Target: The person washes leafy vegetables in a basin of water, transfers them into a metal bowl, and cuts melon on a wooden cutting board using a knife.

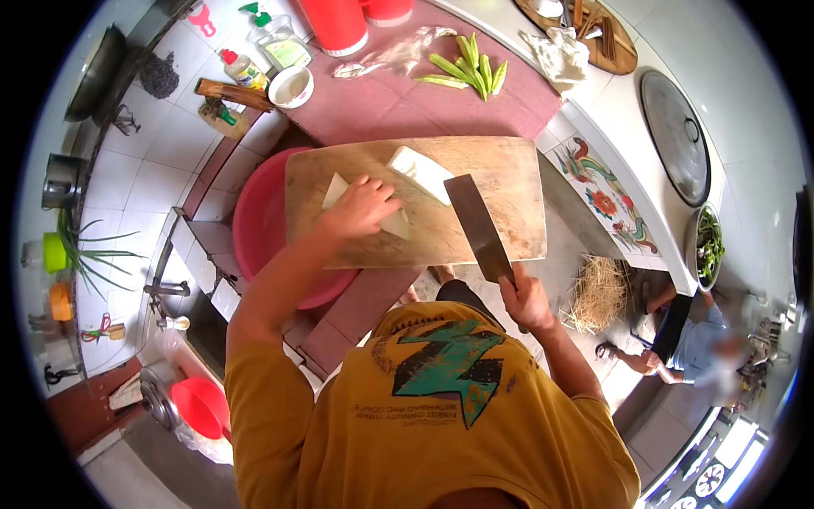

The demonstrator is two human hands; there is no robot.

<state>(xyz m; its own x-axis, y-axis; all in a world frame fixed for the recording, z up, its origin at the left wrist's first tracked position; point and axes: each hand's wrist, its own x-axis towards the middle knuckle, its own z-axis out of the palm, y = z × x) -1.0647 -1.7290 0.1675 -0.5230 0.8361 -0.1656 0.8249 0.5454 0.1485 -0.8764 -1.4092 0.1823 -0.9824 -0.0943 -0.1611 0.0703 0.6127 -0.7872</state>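
Note:
A wooden cutting board (517, 216) lies across the counter and a tub, tilted slightly in view. On its left half, my left hand (365, 206) presses down with curled fingers on a flat pale slice (336, 190), which is partly hidden under it. A thick white block (421, 173) with a thin greenish edge lies just right of that hand. My right hand (526, 299) is closed around the handle of a cleaver (479, 227). The cleaver's broad dark blade slants over the board, its far end close beside the white block.
A pink tub (259, 225) stands under the board's left side. Green okra-like pods (475, 68) lie on the red-tiled counter (373, 110), near a small white bowl (291, 86) and bottles. A person (699, 339) sits at right beyond a straw pile (598, 293).

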